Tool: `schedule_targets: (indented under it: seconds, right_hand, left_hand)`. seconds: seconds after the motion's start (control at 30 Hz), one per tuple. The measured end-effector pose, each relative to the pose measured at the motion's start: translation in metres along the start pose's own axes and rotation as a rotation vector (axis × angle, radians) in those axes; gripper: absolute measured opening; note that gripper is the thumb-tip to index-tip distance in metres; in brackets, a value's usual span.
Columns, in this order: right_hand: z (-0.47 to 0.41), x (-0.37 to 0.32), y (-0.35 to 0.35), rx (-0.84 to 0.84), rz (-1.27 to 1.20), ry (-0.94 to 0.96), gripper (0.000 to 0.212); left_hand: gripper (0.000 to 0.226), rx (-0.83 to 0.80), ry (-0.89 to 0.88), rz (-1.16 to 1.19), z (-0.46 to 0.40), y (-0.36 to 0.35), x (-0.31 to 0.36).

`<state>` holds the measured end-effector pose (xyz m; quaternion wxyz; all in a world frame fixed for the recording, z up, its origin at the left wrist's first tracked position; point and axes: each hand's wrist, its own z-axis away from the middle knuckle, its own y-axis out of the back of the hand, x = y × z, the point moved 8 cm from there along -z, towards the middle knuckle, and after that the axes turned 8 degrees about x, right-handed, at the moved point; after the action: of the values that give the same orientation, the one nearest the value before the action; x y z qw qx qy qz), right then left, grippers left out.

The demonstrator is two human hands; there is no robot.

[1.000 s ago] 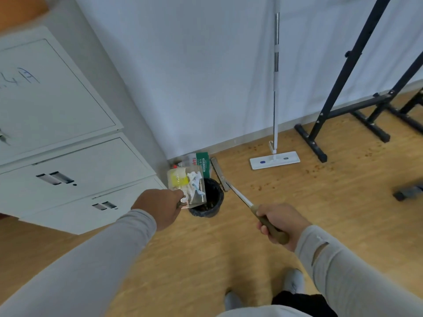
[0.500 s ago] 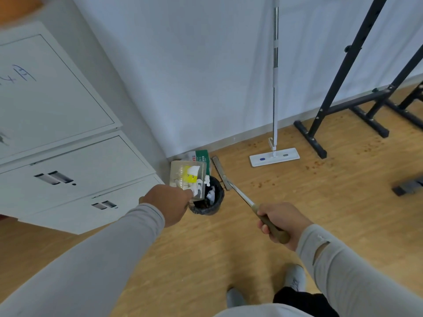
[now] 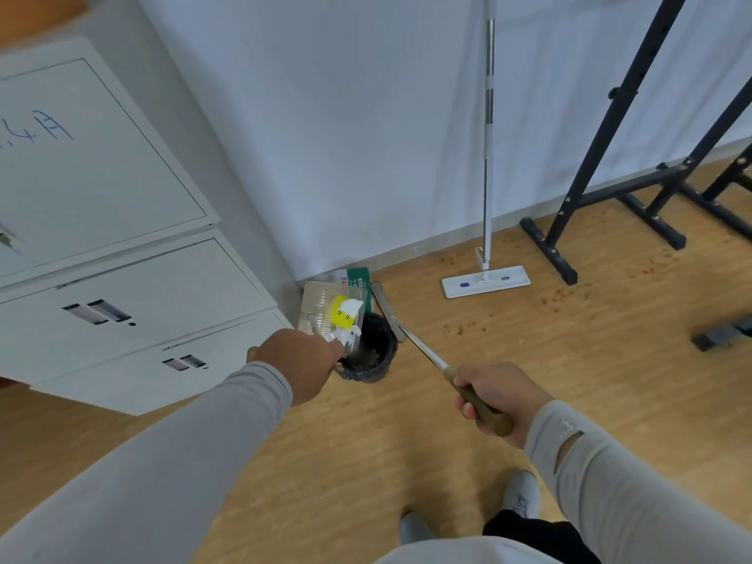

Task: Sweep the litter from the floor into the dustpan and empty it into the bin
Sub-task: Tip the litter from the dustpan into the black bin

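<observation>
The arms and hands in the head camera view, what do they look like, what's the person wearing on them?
Both arms wear long, light grey sleeves that end at the wrists. The right sleeve has a slit-like tear on the forearm, with a small pale mark just above it. The left hand and right hand are bare: no gloves, rings or watch visible.

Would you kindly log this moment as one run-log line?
step: emptying | left hand: tips dustpan over bin | litter: in pan | right hand: holds brush beside bin

The bin (image 3: 370,352) stands on the floor (image 3: 569,380) just right of the cabinet (image 3: 122,278), near the far wall (image 3: 346,116). The dustpan (image 3: 321,311) tilts over the bin's left rim, litter (image 3: 346,315) on it. The mop (image 3: 486,274) stands farther right.
</observation>
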<state>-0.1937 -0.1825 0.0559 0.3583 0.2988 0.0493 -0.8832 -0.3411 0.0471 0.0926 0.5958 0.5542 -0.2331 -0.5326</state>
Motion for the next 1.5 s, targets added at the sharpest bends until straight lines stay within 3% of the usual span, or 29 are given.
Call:
schedule_targets:
  seconds: [0.57,0.93,1.3,1.5]
  right_hand:
    - [0.004,0.009,0.001,-0.008,0.016,0.001,0.013]
    - [0.003,0.009,0.002,0.012,0.006,0.017,0.021]
    - [-0.001,0.014,-0.003,-0.002,-0.001,-0.002,0.017]
    - [-0.001,0.013,-0.005,-0.003,-0.015,0.011,0.013]
  left_hand:
    - [0.022,-0.191,0.026,0.047,0.024,-0.017,0.005]
    - [0.026,-0.189,-0.029,0.034,0.032,-0.012,0.015]
    - [0.038,-0.315,0.0,-0.012,0.038,-0.005,0.022]
    - [0.038,-0.261,-0.04,-0.049,0.041,-0.003,0.027]
